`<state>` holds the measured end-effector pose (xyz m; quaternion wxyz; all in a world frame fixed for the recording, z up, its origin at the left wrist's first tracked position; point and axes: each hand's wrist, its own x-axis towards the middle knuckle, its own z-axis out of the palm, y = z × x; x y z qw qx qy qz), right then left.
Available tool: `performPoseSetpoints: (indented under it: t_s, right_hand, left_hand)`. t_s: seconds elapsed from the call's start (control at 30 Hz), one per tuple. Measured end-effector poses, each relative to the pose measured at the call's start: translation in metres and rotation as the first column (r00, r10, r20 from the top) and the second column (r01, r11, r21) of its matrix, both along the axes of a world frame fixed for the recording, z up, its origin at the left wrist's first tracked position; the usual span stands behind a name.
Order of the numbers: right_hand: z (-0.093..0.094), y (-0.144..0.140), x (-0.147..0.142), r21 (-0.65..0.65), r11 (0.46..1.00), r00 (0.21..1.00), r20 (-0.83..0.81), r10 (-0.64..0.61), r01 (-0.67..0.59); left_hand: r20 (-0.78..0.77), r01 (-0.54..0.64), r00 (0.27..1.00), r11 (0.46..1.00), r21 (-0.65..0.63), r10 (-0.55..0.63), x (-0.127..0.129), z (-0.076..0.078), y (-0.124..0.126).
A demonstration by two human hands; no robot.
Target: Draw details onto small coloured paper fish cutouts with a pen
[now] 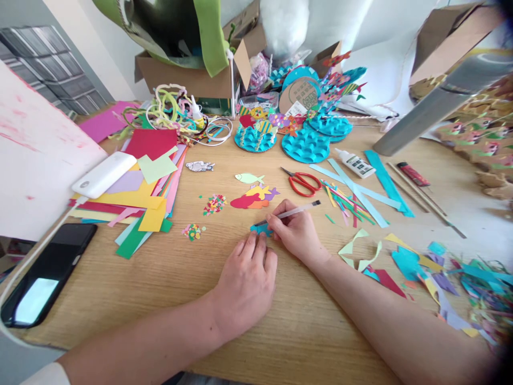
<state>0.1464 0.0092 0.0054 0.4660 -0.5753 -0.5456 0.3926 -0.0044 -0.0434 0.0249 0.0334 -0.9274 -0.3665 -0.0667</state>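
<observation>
My right hand (294, 232) is closed round a pen (298, 210), its tip at a small blue paper cutout (262, 229) on the table. Fingertips of my left hand (248, 272) press down on the cutout's near edge, the fingers curled and close together; they hide part of its shape. Just beyond lie several overlapping paper fish (246, 201) in red, orange, yellow and purple. A pale green paper fish (249, 178) with a drawn face is behind them. Left of these are two small heaps of paper bits, one of mixed pieces (215, 204) and one of round dots (192, 231).
Red-handled scissors (303, 183), a glue bottle (356, 163) and paper strips (356, 187) lie at the right, with scraps (409, 262) nearer. Coloured sheets (152, 139), a power bank (105, 174) and a phone (48, 272) are left. Blue decorated discs (306, 147) stand behind.
</observation>
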Motion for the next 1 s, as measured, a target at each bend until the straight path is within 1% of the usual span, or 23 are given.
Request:
performPoseSetpoints:
  t_s: [0.27,1.0]
  right_hand:
    - [-0.0012,0.0004,0.0003,0.0,1.0,1.0,0.02,0.013,-0.013]
    - [0.0009,0.0,-0.0004,-0.009,1.0,0.999,0.037,0.014,-0.013]
  left_hand:
    - [0.006,-0.007,1.0,1.0,0.021,0.007,0.0004,0.0004,-0.0006]
    - [-0.001,-0.007,1.0,1.0,0.013,0.007,0.0003,0.0008,-0.0006]
